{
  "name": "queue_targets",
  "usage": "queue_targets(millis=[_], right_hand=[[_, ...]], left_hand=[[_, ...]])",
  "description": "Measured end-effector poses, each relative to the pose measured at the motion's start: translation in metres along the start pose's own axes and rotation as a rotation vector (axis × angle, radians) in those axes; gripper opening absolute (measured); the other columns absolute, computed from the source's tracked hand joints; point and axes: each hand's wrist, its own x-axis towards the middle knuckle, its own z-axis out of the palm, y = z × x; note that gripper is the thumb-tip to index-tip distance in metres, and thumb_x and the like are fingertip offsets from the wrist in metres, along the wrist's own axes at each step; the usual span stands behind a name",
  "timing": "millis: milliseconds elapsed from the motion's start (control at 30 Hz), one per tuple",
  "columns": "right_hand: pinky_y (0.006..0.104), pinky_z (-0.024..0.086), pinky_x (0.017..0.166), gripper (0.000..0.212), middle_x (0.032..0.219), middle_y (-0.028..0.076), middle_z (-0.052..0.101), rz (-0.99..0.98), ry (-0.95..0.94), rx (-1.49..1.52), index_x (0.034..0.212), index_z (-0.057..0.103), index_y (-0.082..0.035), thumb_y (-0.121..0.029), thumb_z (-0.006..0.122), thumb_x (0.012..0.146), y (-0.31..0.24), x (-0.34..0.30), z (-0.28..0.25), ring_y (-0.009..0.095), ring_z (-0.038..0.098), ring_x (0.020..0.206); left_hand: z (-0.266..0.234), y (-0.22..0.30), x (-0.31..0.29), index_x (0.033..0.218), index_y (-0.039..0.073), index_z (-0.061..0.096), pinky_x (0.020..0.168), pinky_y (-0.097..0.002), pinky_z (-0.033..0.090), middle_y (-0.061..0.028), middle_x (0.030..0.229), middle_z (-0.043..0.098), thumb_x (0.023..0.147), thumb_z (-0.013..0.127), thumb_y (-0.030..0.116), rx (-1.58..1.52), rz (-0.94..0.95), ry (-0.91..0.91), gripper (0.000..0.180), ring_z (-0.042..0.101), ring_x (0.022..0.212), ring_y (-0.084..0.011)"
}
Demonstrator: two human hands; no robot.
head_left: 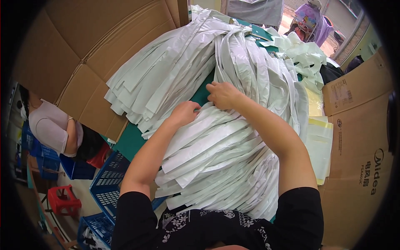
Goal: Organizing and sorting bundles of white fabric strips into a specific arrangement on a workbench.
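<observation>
Long white folded plastic strips lie fanned out in a thick pile right in front of me. My left hand is at the far left end of this pile, fingers curled and pinched against a strip's edge. Just to its right and slightly farther off, my right hand is bent over the pile's far end with its fingers drawn together; whatever they hold is hidden. Beyond both hands spread two more bundles of white strips, one to the left and one to the right. Green table surface shows between them.
A tall cardboard sheet rises at the left, and a large cardboard box stands at the right beside pale flat packets. Blue crates and a red stool are at lower left. Another person sits behind the cardboard.
</observation>
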Motion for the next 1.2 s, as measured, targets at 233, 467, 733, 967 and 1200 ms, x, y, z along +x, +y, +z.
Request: queue_targets(millis=[233, 467, 733, 967, 1200], right_hand=[[0.0445, 0.049, 0.063, 0.015, 0.071, 0.012, 0.064, 0.033, -0.261, 0.136, 0.069, 0.066, -0.012, -0.018, 0.053, 0.075, -0.006, -0.02, -0.024, 0.033, 0.062, 0.07], [0.043, 0.051, 0.072, 0.024, 0.083, 0.013, 0.068, 0.199, -0.528, 0.152, 0.091, 0.07, -0.012, -0.02, 0.051, 0.078, -0.013, -0.027, -0.033, 0.033, 0.064, 0.078], [0.0404, 0.046, 0.089, 0.044, 0.126, 0.011, 0.052, 0.246, -0.06, 0.044, 0.128, 0.052, -0.015, -0.014, 0.051, 0.083, 0.011, 0.043, 0.037, 0.029, 0.057, 0.107], [0.0361, 0.041, 0.096, 0.02, 0.106, 0.007, 0.06, -0.091, 0.05, 0.003, 0.096, 0.062, -0.011, -0.011, 0.054, 0.078, 0.027, 0.041, 0.054, 0.025, 0.053, 0.11], [0.035, 0.043, 0.091, 0.023, 0.104, 0.008, 0.061, 0.187, -0.118, 0.085, 0.1, 0.059, -0.011, -0.01, 0.054, 0.078, 0.02, 0.029, 0.046, 0.025, 0.06, 0.099]], left_hand=[[0.006, -0.021, -0.001, 0.104, 0.001, 0.053, 0.078, -0.0399, 0.052, -0.0169, 0.106, 0.058, 0.078, 0.07, 0.04, 0.455, -0.136, 0.286, 0.05, 0.06, 0.094, -0.0322], [0.004, 0.016, -0.008, 0.127, -0.002, 0.04, 0.087, -0.0392, 0.049, -0.0199, 0.119, 0.052, 0.074, 0.069, 0.053, 0.286, -0.486, 0.026, 0.082, 0.054, 0.111, -0.0337], [0.027, 0.017, -0.028, 0.133, -0.001, 0.036, 0.099, -0.0484, 0.033, -0.0187, 0.131, 0.041, 0.073, 0.069, 0.053, 0.378, -0.434, 0.307, 0.088, 0.044, 0.12, -0.033], [0.026, 0.012, -0.027, 0.13, 0.0, 0.038, 0.099, -0.047, 0.033, -0.0195, 0.124, 0.047, 0.068, 0.073, 0.053, 0.252, -0.463, 0.216, 0.088, 0.045, 0.118, -0.0328], [0.026, 0.008, -0.026, 0.128, -0.003, 0.036, 0.098, -0.0455, 0.035, -0.0217, 0.12, 0.049, 0.068, 0.075, 0.048, 0.287, -0.415, 0.359, 0.088, 0.047, 0.115, -0.0343]])
